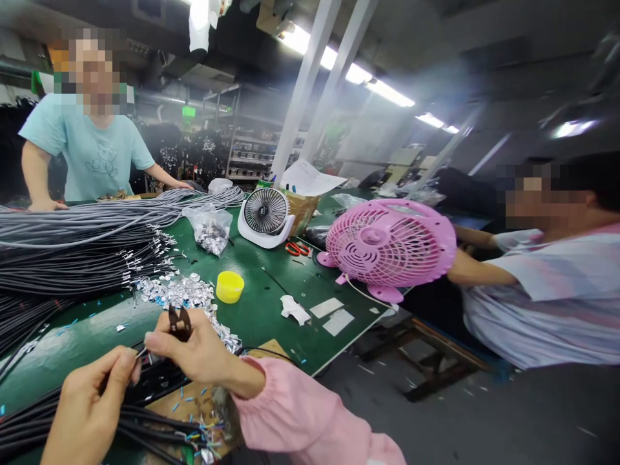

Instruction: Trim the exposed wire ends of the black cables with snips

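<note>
My left hand [97, 397] is closed, pinching a thin cable end between thumb and forefinger. Close beside it, my right hand [194, 345] has its fingers curled round a pair of dark wire cutters [180, 323], jaws pointing up. The right thumb and fingertip meet at the same cable end [140, 352]; whether they grip it is hard to see. Below the hands lie black cables [159, 423] with stripped, coloured wire ends on a brown board [188, 397]. Crumpled foil scraps [179, 290] are heaped just beyond my right hand.
Bundles of grey and black cable [72, 258] cover the table's left. A yellow lid [230, 287], a small white fan [265, 216], red-handled scissors [297, 248] and a pink fan [387, 245] stand or lie on the green table [261, 310]. One person is across, another at right.
</note>
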`<state>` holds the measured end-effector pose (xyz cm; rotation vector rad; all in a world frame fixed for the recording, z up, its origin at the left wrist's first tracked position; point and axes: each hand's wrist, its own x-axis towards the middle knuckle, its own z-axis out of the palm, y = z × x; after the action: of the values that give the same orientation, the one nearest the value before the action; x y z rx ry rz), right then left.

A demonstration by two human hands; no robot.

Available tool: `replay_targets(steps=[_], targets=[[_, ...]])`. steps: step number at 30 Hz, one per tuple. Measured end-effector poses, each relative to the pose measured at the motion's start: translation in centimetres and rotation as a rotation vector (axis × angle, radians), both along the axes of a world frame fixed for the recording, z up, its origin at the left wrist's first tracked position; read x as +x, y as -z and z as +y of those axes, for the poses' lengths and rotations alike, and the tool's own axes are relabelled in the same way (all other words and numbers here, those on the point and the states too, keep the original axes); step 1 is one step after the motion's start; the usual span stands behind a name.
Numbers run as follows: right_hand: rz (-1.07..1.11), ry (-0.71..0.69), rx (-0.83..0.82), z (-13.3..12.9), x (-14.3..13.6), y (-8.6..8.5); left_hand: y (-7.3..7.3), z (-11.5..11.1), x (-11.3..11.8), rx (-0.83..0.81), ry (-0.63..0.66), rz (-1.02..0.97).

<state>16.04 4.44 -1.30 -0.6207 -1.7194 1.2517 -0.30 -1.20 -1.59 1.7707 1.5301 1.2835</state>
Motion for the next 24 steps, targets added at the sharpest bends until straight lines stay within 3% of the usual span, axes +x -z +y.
replay_targets(steps=[2,3,8,10,11,14,16,20,22,24], targets=[[-0.018,-0.123,-0.147,0.1,0.0,0.1,-0.5,0.1,0.4,0.005,0.018,-0.049],[-0.051,-0.102,-0.098,0.2,-0.1,0.2,-0.5,0.1,0.6,-0.001,0.007,-0.072],[-0.361,0.351,0.757,0.7,-0.2,1.3,2.1,0.0,0.3,-0.055,-0.116,-0.134],[-0.350,0.416,0.919,1.0,0.0,1.6,2.5,0.0,0.1,-0.046,-0.134,-0.105],[-0.306,0.464,0.925,1.1,0.1,1.6,2.3,0.0,0.0,-0.036,-0.137,-0.084],[-0.156,0.671,0.709,1.4,0.6,1.3,1.2,-0.1,0.3,-0.025,-0.129,-0.068],[-0.106,0.676,0.560,1.4,0.7,1.0,0.7,-0.4,0.6,-0.041,-0.149,-0.109],[-0.150,0.264,0.592,0.9,0.5,0.8,0.8,-0.6,0.8,-0.071,-0.146,-0.149],[-0.132,0.108,0.409,0.5,0.5,0.6,0.4,-0.5,0.7,-0.058,-0.075,-0.095],[-0.098,-0.062,0.081,0.3,0.6,0.2,-0.5,-0.2,0.7,-0.072,0.008,-0.075]])
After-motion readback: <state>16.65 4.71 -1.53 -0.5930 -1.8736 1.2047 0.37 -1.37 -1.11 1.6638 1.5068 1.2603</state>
